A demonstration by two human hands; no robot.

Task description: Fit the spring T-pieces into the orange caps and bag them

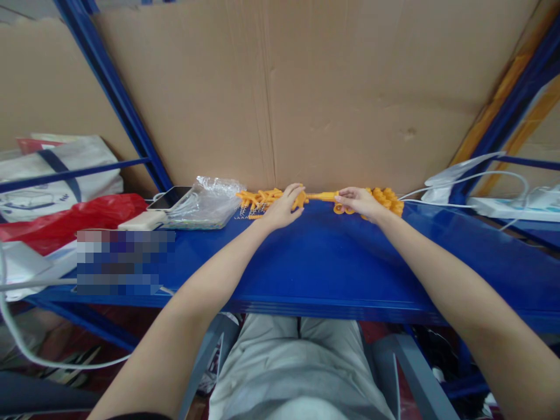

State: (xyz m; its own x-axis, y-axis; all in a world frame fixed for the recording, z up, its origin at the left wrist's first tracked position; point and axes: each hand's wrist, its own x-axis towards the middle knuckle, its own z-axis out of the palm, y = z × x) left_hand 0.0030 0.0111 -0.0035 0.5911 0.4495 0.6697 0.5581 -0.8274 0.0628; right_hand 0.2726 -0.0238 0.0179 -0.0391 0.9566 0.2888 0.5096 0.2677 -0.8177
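Where the tabletop [324, 262] meets the cardboard [350, 87], the right hand [361, 201] has an orange rod [322, 196] in its fingers; the left hand [284, 209] (grip unclear) is beside orange pieces [261, 198].

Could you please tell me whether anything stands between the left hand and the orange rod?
Nothing visible does: the orange rod runs from the right hand, which holds one end, towards the left hand; whether that one touches it is unclear.
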